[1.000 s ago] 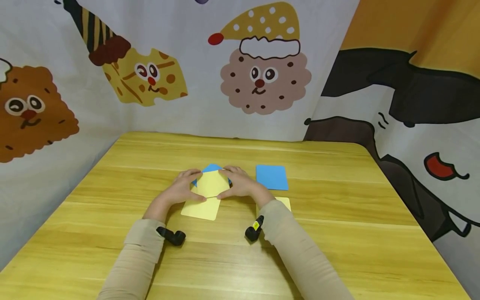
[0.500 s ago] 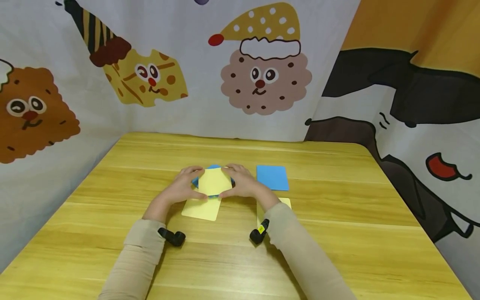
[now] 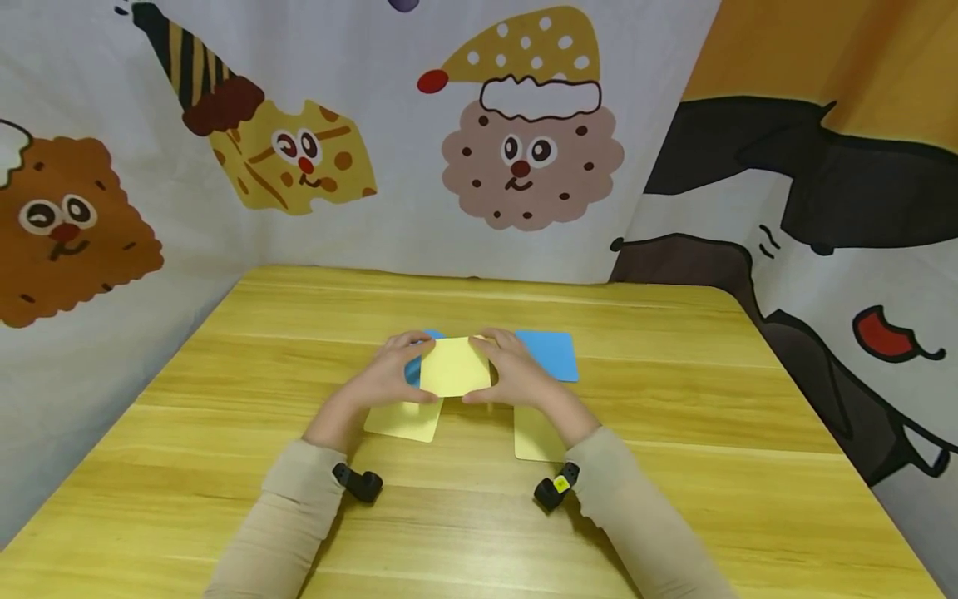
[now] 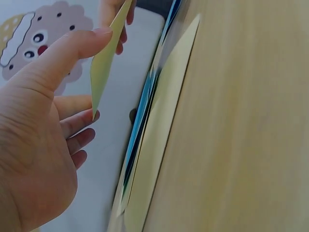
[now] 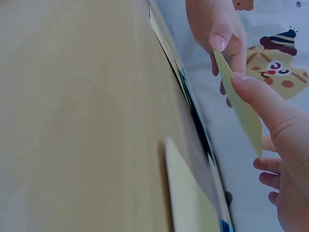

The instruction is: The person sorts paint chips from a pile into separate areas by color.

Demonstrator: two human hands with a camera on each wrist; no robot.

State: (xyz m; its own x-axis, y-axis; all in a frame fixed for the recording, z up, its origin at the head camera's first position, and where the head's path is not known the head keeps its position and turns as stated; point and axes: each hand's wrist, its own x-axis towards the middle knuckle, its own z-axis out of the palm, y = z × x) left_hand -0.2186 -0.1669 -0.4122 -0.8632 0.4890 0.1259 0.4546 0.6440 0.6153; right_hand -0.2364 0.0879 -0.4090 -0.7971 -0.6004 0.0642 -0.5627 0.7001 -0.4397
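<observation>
Your left hand point(image 3: 389, 378) and right hand point(image 3: 516, 374) together hold a yellow paper square point(image 3: 455, 367) lifted off the wooden table point(image 3: 674, 466), each pinching one side edge between thumb and fingers. A blue sheet point(image 3: 413, 370) shows at its 9 o'clock edge. Flat on the table lie another yellow square point(image 3: 400, 420) at 7 o'clock, a yellow sheet point(image 3: 535, 437) at 5 o'clock under your right wrist, and a blue square point(image 3: 554, 353) at 2 o'clock.

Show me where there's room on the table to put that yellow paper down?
Bare wood lies left of the left hand, along the table near edge, and behind the blue card. It's crowded by the right hand, where yellow cards lie.
</observation>
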